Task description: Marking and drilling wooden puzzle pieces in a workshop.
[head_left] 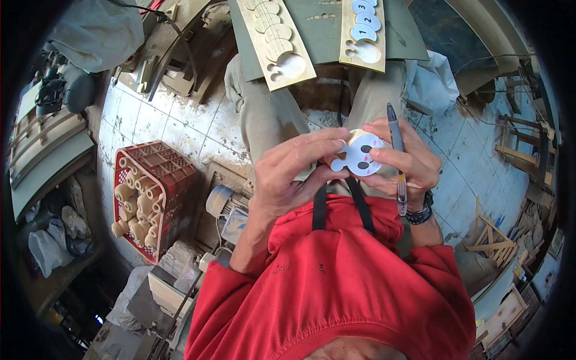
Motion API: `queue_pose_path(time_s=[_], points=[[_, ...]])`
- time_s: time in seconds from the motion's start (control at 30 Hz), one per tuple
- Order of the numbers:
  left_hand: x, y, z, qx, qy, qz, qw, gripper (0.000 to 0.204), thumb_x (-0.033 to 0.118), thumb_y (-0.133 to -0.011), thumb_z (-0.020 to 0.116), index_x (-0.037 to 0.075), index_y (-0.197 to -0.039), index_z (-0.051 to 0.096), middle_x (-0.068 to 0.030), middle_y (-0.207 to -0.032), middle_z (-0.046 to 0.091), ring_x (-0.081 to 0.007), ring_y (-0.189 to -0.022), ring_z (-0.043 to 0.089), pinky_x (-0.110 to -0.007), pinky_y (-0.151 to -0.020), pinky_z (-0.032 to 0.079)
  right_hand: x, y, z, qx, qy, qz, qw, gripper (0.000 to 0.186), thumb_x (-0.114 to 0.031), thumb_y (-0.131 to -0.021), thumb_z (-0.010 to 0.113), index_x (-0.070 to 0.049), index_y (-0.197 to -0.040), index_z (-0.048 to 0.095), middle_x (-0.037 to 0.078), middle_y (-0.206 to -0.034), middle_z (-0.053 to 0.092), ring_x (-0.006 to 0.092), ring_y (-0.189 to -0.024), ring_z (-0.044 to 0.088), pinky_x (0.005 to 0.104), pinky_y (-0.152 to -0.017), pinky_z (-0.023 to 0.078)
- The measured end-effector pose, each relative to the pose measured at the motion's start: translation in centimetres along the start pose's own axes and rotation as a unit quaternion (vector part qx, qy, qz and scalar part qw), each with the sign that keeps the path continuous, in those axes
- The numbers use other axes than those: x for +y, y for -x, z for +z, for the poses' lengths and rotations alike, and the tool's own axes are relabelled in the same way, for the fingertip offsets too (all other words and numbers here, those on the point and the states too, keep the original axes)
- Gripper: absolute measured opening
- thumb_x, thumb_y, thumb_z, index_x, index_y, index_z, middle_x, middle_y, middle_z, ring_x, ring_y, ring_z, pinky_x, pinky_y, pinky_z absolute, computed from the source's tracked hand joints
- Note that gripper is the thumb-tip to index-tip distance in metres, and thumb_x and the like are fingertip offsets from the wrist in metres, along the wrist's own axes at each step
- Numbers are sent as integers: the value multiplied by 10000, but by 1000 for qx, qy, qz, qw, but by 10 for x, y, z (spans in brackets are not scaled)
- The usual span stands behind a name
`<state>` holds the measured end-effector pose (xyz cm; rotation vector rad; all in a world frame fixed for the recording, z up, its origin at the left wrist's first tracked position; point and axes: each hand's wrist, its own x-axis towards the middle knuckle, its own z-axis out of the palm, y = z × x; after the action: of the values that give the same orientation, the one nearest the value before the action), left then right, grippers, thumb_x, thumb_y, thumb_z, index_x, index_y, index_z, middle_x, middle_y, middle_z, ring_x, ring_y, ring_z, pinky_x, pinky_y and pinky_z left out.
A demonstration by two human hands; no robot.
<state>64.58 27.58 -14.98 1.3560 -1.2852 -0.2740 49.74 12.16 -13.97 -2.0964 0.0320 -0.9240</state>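
Both my hands hold a small flat cutout (354, 150) with a white cartoon face, dark eyes, pink cheeks and two rounded feelers. My left hand (294, 171) grips its feeler end between thumb and fingers. At the face's other edge, my right hand (414, 156) pinches the cutout and also keeps a clear-barrelled pen (394, 133) across its fingers, tip end unclear. Beyond them lie two wooden puzzle boards: the left board (296, 45) has bare caterpillar-shaped recesses, while the right board (381, 45) carries blue-and-white numbered discs above an unfilled head-shaped recess.
The boards rest on a grey-green panel (327, 39) over my knees. To the left, a red plastic crate (180, 186) holds several turned wooden pieces. A motor (223, 201) and machine parts stand nearby. Wood scraps (495, 240) lie at right; a white sack (433, 81) is by my leg.
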Motion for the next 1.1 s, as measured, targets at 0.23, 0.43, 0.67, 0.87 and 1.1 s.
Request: queue_pose_path(time_s=[0.23,0.43,0.67,0.87,1.1], points=[[-9,8,19,63,98,-17,993,595,-74,-786,736,2,-1274,404,-229,-1120,655,-261,-981,679,-348,-813,588,0,-8,-2,-8,23,-14,1000,443,-116,-589,864,-54,-985,675,226,-995,690,353,-916,674,389,-763,559],[-3,6,19,69,79,-30,994,683,-110,-819,686,46,-1320,248,-270,-1145,628,-288,-1002,667,-376,-834,585,-1,-10,-3,-4,30,-11,999,463,-115,-581,869,-55,-996,671,223,-1018,687,355,-934,674,395,-770,564],[-7,-1,13,55,52,4,997,717,-89,-822,697,53,-1364,250,-256,-1127,636,-305,-967,677,-363,-831,583,4,-12,-4,-11,20,-33,999,514,-108,-566,872,-72,-1037,668,222,-1045,679,359,-960,672,401,-783,573],[29,-10,13,90,276,-340,895,818,-25,-792,753,12,-1465,290,-182,-1105,658,-246,-985,673,-310,-847,556,10,-8,-6,-46,36,-71,996,498,-107,-584,848,-59,-1046,667,227,-1079,668,362,-1004,655,415,-810,567],[6,12,17,116,111,-209,965,448,-9,-843,719,-9,-1269,582,-98,-1037,659,-126,-905,632,-219,-734,499,6,5,30,164,-220,88,957,492,-236,-724,838,-2,-1109,640,234,-1131,662,339,-1014,666,411,-879,545]])
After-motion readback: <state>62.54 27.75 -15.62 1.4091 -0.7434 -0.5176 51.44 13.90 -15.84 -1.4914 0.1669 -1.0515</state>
